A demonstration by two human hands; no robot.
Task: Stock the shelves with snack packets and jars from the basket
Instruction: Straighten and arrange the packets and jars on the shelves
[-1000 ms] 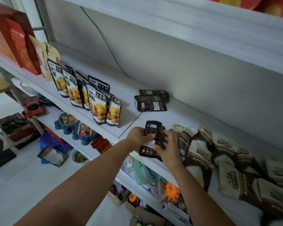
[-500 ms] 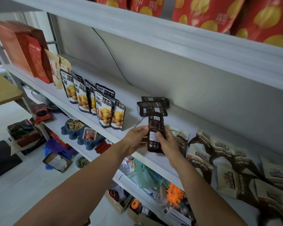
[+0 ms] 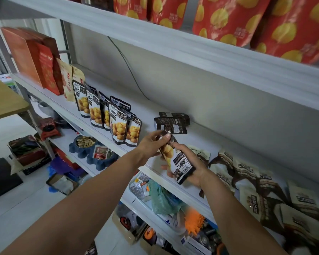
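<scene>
A dark snack packet (image 3: 176,161) with yellow chestnuts printed on it hangs upside down over the front of the white middle shelf (image 3: 151,115), printed side facing me. My left hand (image 3: 152,144) pinches its upper end. My right hand (image 3: 191,165) cups it from behind and below. To the left, several matching packets (image 3: 118,126) stand upright in a row. Two more dark packets (image 3: 170,125) lie flat by the back wall, backs up. No basket is in view.
Brown-and-cream bags (image 3: 247,179) lie scattered on the shelf to the right. Red boxes (image 3: 37,59) and tan pouches (image 3: 68,80) stand at far left. Red bags (image 3: 228,19) fill the top shelf. The lower shelf holds blue bowls (image 3: 85,144) and clutter.
The packet has been flipped from its dark back side to its printed front and now hangs upside down and tilted. Both hands kept hold of it while my head camera tilted upward.
</scene>
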